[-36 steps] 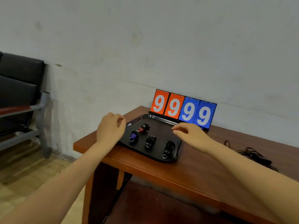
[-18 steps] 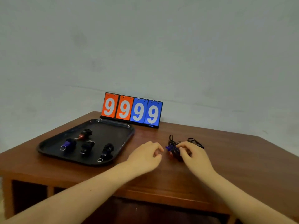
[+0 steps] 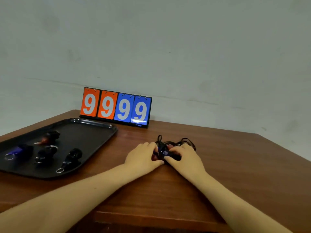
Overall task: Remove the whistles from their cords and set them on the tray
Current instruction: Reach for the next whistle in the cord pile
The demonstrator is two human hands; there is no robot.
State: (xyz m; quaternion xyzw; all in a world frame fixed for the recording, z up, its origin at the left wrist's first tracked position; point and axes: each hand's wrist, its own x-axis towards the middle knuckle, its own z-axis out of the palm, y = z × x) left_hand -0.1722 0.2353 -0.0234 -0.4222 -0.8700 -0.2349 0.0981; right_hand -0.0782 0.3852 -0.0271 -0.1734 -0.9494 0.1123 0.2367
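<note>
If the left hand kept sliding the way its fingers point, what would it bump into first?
The left hand points right, at the tangle of cords with a blue whistle in it. It already seems to touch them; the right hand lies just beyond.

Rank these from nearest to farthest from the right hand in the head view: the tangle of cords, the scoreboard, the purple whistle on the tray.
1. Tangle of cords: under the right hand itself, at its fingers.
2. Scoreboard: behind and to the left, against the wall.
3. Purple whistle: far left, at the tray's left end.
</note>
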